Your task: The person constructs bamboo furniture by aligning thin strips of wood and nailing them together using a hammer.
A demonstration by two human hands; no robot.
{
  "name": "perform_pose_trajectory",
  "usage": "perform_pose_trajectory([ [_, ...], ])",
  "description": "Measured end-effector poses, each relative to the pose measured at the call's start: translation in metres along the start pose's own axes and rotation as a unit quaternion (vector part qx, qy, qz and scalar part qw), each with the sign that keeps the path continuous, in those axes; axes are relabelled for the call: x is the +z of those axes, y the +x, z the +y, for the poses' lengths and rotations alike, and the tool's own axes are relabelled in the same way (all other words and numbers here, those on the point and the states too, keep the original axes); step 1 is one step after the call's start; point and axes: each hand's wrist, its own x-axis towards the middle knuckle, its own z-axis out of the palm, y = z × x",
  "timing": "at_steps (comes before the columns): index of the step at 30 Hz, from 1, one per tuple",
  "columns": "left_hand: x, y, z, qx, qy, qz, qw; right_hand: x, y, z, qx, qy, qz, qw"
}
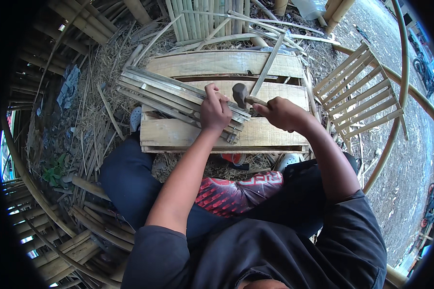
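My right hand [279, 113] is closed round the short wooden handle of a hammer [240, 93]. The hammer's dark metal head is raised over the right end of a bamboo slat frame [171, 98], close to my left hand [215, 110]. My left hand is closed in a pinch above the slats near that end; whatever its fingers hold is hidden. The frame, made of several narrow strips, lies slanted across a low table of pale wooden planks [188, 132]. A loose bamboo strip [269, 65] leans on the table's far right part, beyond the hammer.
A slatted bamboo panel [361, 94] stands right of the table. Upright bamboo strips [212, 19] and a clear plastic container [309, 8] are at the back. Straw and scraps cover the ground at left; bamboo poles [94, 224] lie lower left. A red object [234, 158] sits under the table.
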Motion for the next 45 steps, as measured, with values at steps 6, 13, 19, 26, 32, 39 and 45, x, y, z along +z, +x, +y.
perform_pose_trajectory([
  [6,-0.008,0.0,-0.001,-0.04,0.037,0.003,0.999,-0.033,-0.037,-0.043,-0.055,0.022,0.062,0.996],
  [13,-0.008,0.001,0.0,-0.045,0.031,-0.015,0.998,-0.012,-0.024,-0.014,-0.061,-0.042,0.031,0.997],
  [19,0.001,0.001,-0.001,-0.054,0.0,-0.017,0.998,0.003,-0.031,0.001,-0.046,-0.02,0.117,0.992],
  [26,-0.008,0.0,-0.005,-0.052,0.011,-0.004,0.999,-0.016,-0.05,-0.028,-0.055,0.109,0.138,0.983],
  [32,0.0,0.001,-0.002,-0.028,-0.001,-0.012,1.0,0.036,-0.023,0.013,-0.044,0.08,0.117,0.989],
  [39,-0.004,0.001,-0.004,-0.05,0.01,-0.009,0.999,0.02,-0.037,-0.01,-0.049,0.068,0.178,0.98],
  [45,0.0,0.001,0.001,-0.051,0.038,-0.018,0.998,0.012,-0.039,-0.003,-0.031,0.113,0.186,0.975],
])
